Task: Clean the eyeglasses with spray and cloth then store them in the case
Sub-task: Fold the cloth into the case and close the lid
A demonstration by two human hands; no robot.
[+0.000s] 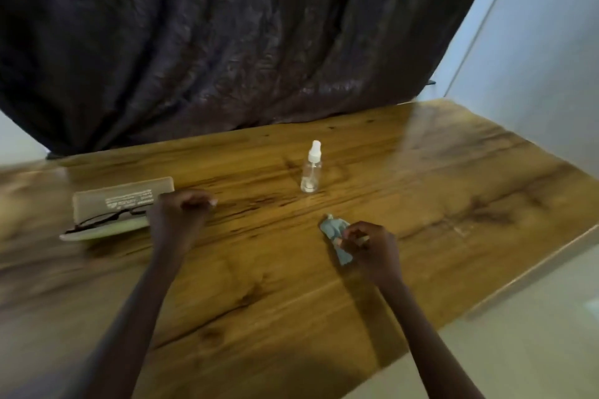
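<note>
Blue cloth [334, 230] 1 | bottle [311, 172] 1 | case [123, 201] 1 | eyeglasses [103, 221] 1 | hands 2: right [369, 249] pinches cloth, left [181, 214] unclear

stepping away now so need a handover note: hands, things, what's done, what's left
Left hand: fingers curled at the right end of the open case; whether it grips anything cannot be told.
Right hand: pinches the crumpled blue cloth.
Eyeglasses lie in the case, lid up. Spray bottle stands upright on the table, untouched.
Done: cannot tell if the lenses are cleaned.
Left: if cleaned, shut the case; otherwise spray and wipe first.
</note>
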